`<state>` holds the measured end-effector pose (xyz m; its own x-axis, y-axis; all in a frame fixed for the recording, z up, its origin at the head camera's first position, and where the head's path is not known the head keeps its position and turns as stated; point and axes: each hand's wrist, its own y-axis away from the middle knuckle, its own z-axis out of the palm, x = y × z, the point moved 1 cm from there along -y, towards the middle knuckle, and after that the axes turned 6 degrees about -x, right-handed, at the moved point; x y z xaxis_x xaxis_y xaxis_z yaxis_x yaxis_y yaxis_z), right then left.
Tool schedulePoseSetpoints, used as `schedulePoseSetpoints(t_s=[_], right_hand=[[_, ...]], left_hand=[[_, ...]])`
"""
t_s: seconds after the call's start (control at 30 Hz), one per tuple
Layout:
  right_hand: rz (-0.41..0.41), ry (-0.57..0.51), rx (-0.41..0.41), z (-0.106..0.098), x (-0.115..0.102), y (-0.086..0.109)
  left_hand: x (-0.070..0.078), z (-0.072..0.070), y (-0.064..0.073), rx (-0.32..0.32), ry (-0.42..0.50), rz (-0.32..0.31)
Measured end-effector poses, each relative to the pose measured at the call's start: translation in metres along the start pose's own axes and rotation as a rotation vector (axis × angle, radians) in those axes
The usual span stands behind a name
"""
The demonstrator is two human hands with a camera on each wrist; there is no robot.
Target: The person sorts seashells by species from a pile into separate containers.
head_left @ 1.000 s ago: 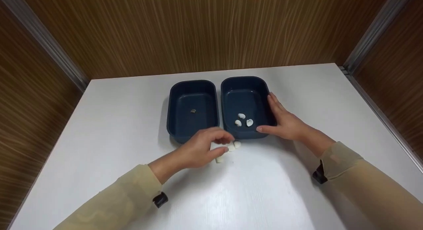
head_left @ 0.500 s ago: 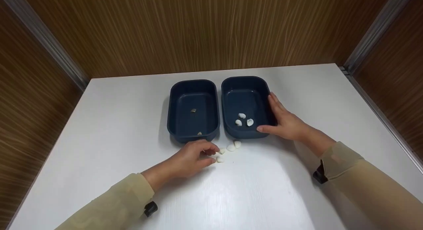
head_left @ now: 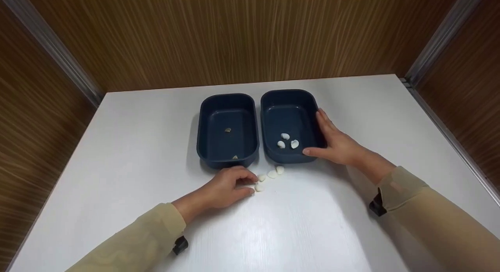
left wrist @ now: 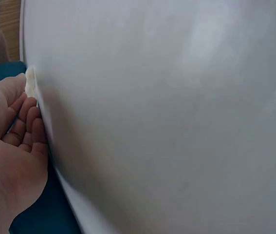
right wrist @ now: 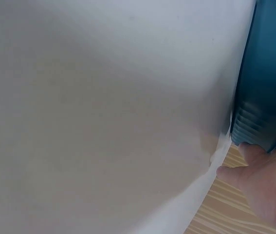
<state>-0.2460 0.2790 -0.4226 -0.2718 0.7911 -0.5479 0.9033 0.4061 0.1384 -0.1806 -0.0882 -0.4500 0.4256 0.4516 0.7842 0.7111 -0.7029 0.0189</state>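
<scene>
My left hand (head_left: 224, 188) is low over the table, its thumb and fingers apart and no held thing visible between them. Its fingertips are beside several small white seashells, among them a near shell (head_left: 259, 187) and one just behind it (head_left: 262, 178); whether they touch cannot be told. The left wrist view shows a pale shell (left wrist: 30, 83) at the thumb tip. My right hand (head_left: 338, 147) rests against the right dark blue bin (head_left: 287, 158), fingers along its right side and thumb at the front corner. Inside this bin lie three white shells (head_left: 294, 144).
The left dark blue bin (head_left: 228, 164) stands beside the right one, with a small brownish piece (head_left: 228, 130) and another near its front wall (head_left: 234, 157). Both stand on a white table (head_left: 148, 147). Wood-patterned panels (head_left: 250, 37) rise behind and at the sides.
My left hand has drawn back left and down from above the white shells, then stayed nearly still. A second brownish piece shows in the left bin. The right hand keeps its place.
</scene>
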Motion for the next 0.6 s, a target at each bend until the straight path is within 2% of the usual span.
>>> schedulePoseSetpoints(t_s=[0.27, 0.6], right_hand=[[0.005, -0.009, -0.001, -0.0005, -0.0010, -0.0006], [-0.017, -0.017, 0.004, 0.0003, 0.0013, -0.0010]], left_hand=[[-0.0029, 0.0050, -0.0038, 0.017, -0.013, 0.043], [-0.0063, 0.0080, -0.0059, 0.027, -0.040, 0.061]])
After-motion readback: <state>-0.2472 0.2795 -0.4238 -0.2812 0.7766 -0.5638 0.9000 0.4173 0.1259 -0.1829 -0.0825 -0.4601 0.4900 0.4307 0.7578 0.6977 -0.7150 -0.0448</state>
